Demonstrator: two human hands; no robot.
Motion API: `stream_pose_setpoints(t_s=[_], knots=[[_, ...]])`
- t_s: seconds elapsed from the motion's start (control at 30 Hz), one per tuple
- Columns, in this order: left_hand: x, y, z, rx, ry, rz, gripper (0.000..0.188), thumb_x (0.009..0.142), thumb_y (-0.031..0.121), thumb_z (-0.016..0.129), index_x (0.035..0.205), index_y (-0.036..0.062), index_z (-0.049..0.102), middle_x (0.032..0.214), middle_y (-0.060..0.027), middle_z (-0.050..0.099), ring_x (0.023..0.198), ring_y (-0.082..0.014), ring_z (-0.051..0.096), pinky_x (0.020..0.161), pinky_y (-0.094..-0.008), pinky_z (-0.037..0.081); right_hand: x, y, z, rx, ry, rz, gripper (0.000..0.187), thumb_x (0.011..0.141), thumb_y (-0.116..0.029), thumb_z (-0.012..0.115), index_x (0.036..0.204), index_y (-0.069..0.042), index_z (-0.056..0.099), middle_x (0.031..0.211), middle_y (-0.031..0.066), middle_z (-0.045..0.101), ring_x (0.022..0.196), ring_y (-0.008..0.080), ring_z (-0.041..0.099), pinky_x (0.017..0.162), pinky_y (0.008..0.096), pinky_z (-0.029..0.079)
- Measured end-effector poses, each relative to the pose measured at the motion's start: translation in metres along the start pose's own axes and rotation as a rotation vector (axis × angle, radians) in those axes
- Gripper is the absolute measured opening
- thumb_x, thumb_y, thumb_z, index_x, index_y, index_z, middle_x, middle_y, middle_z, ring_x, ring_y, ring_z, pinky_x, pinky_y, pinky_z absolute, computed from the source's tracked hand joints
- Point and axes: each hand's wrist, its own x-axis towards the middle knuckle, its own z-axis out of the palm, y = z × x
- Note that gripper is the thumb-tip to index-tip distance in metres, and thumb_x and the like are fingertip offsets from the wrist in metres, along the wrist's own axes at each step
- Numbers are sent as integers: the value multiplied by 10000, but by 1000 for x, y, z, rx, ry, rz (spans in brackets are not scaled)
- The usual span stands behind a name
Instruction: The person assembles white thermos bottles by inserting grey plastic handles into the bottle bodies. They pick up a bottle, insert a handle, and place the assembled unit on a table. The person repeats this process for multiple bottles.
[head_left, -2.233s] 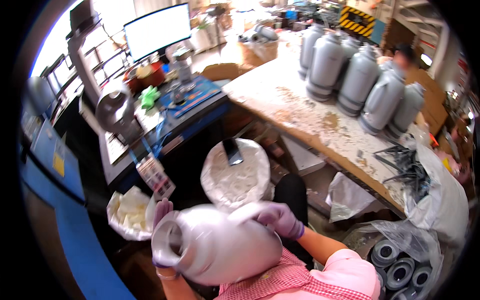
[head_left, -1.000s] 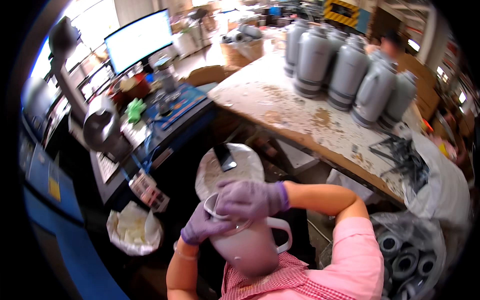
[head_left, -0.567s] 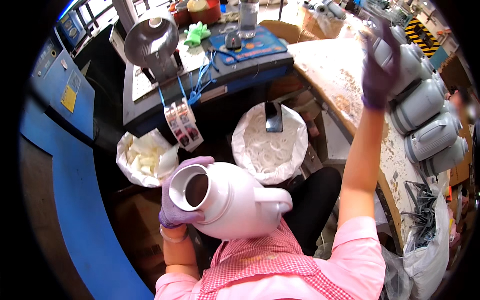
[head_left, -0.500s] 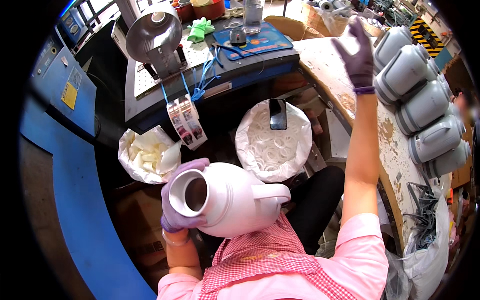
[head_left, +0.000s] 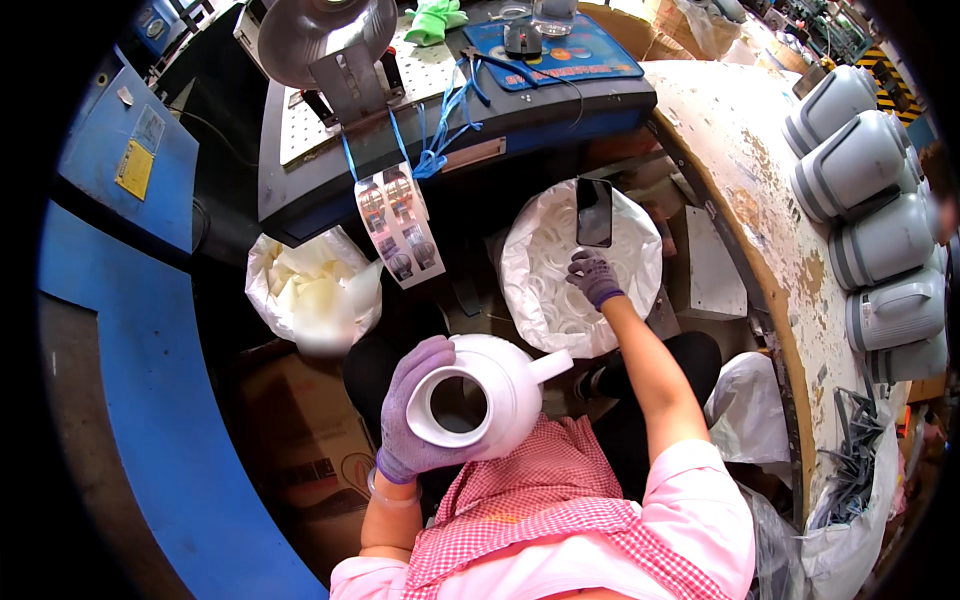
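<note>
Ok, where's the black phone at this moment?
In the head view, the black phone lies right of centre, at the far rim of the ring-filled white sack, just beyond the right hand.

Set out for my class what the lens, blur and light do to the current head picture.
Head view: fisheye distortion bows the edge of the worn white worktable; head view: a blurred patch smears the lower right of the white bag of cream pieces; head view: shadow darkens the space beneath the workbench, while the jug looks bright.
</note>
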Motion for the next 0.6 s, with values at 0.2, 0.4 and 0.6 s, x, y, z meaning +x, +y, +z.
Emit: stream_pose_setpoints(t_s=[0.2, 0.4, 0.6], knots=[[19, 1, 21, 81, -13, 70, 787, 545, 302, 944, 1191, -4, 614, 1268, -193, 593, 1195, -364, 581, 1039, -441, 472, -89, -77, -152, 420, 79, -329, 224, 833, -220, 740, 965, -41, 709, 1162, 153, 659, 1118, 318, 622, 958, 394, 486], [30, 21, 51, 275, 23, 200, 778, 552, 269, 927, 1203, -2, 598, 1251, -191, 603, 1121, -346, 611, 979, -429, 493, -190, -195, -250, 732, 31, -610, 359, 847, -24, 700, 1202, -43, 649, 1135, 165, 686, 1014, 308, 691, 888, 361, 541], [31, 44, 72, 344, 114, 313, 717, 549, 335, 887, 1135, 7, 637, 1175, -178, 643, 1112, -361, 612, 1001, -496, 442, -195, -215, -241, 210, 3, -718, 174, 799, -123, 660, 973, -119, 651, 963, 85, 662, 853, 310, 681, 726, 393, 547]])
